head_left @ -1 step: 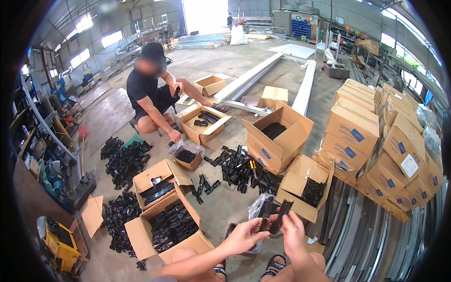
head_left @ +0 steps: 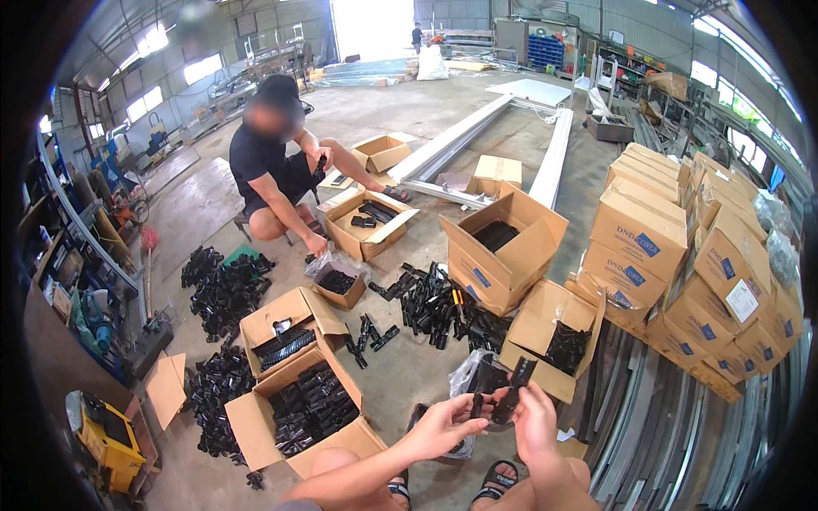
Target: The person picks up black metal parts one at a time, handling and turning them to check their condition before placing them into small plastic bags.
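Observation:
My right hand (head_left: 537, 426) grips a long black plastic part (head_left: 518, 380), tilted up and to the right. Close beside it, my left hand (head_left: 441, 430) pinches a shorter black piece (head_left: 479, 404) between thumb and fingers. The two pieces are very near each other; whether they touch I cannot tell. Below and behind my hands is a small box lined with a clear plastic bag (head_left: 464, 375), partly hidden. An open carton (head_left: 247, 426) full of similar black parts stands left of my hands, and another open carton (head_left: 521, 362) with black parts is to the right.
A person (head_left: 264, 162) crouches across from me, reaching toward a small box (head_left: 351, 295). Black parts lie in heaps on the floor (head_left: 226, 294). Sealed cartons (head_left: 639, 230) are stacked at right, beside long metal profiles (head_left: 648, 426). A yellow machine (head_left: 115, 443) sits at lower left.
The long black part in my right hand has turned slightly more upright. Both hands otherwise stay in nearly the same place.

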`<move>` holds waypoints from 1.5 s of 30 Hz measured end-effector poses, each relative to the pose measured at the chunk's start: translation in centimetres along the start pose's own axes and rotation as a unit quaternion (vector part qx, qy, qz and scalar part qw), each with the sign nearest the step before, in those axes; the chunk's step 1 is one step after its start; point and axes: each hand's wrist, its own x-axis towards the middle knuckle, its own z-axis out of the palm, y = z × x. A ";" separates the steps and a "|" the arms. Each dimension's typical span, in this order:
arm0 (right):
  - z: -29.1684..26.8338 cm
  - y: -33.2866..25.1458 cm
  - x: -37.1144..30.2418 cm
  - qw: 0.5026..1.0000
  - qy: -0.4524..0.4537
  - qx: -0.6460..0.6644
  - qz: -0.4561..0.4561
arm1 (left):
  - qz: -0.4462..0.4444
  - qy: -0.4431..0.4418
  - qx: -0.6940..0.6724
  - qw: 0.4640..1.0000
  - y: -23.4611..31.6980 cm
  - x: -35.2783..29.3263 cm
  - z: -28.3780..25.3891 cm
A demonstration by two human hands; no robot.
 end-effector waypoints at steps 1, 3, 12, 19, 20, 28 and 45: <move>-0.3 -0.5 -0.2 0.998 0.004 0.056 0.018 | -0.044 -0.002 -0.043 0.998 0.0 -0.2 -0.2; -0.7 -0.5 -0.4 0.997 0.003 0.079 0.023 | -0.059 -0.002 -0.015 0.998 -0.5 -0.2 -0.3; -0.5 3.8 -0.7 0.972 -0.032 -0.178 -0.149 | -0.100 -0.034 0.038 0.994 -2.2 0.1 -0.7; 1.7 3.7 -1.2 0.972 -0.052 -0.172 -0.149 | -0.107 -0.086 -0.036 0.990 -0.5 -0.7 -1.1; 1.7 3.7 -1.2 0.972 -0.056 -0.174 -0.147 | -0.106 -0.089 -0.033 0.990 -0.3 -0.7 -1.1; 0.7 1.6 -0.8 0.969 -0.078 -0.219 -0.080 | -0.156 -0.044 -0.068 0.984 -0.7 -1.1 -1.7; 0.6 0.5 -0.7 0.991 -0.084 -0.097 -0.044 | -0.113 -0.026 0.053 0.992 -0.1 -0.6 -0.9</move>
